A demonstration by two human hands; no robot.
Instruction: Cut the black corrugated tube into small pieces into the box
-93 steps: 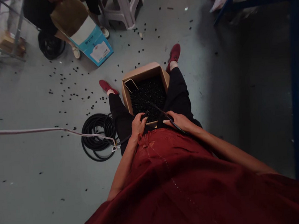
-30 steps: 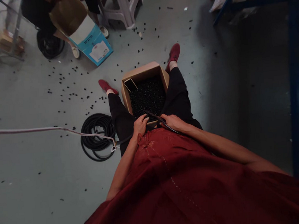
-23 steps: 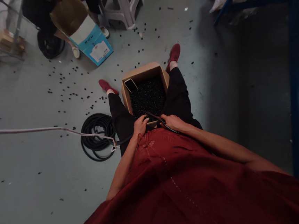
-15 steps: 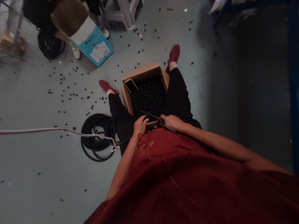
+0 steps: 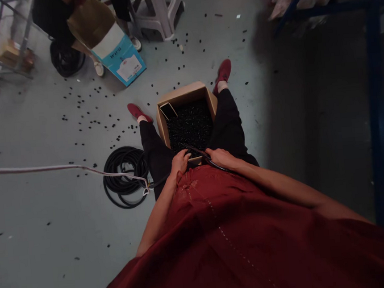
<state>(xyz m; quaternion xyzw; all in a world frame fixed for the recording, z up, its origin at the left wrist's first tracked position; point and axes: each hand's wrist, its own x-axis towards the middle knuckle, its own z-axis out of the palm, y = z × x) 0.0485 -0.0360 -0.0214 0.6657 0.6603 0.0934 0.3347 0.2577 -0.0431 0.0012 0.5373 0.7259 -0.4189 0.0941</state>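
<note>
A cardboard box (image 5: 182,93) stands between my black-trousered legs, filled with small black pieces (image 5: 190,126). A phone (image 5: 168,111) lies in its far left corner on the pile. My right hand (image 5: 220,157) is shut around a thin black cable or rod (image 5: 196,151), which crosses the near rim of the box. My left hand (image 5: 180,161) rests curled at that rim, next to the cable's far end. What its fingers hold is hard to see.
A coil of black hose (image 5: 124,177) lies by my right knee, and a pale cable (image 5: 46,168) crosses the floor to it. Scattered black pieces (image 5: 89,121) dot the floor. A seated person (image 5: 53,12), a blue carton (image 5: 120,60), a stool (image 5: 157,17) and a blue rack (image 5: 376,114) stand around.
Compared with the oldest frame, both hands sit closer together and nearer my body, and the black cable lies flatter across the box rim. In the last second only the view shifted slightly.
</note>
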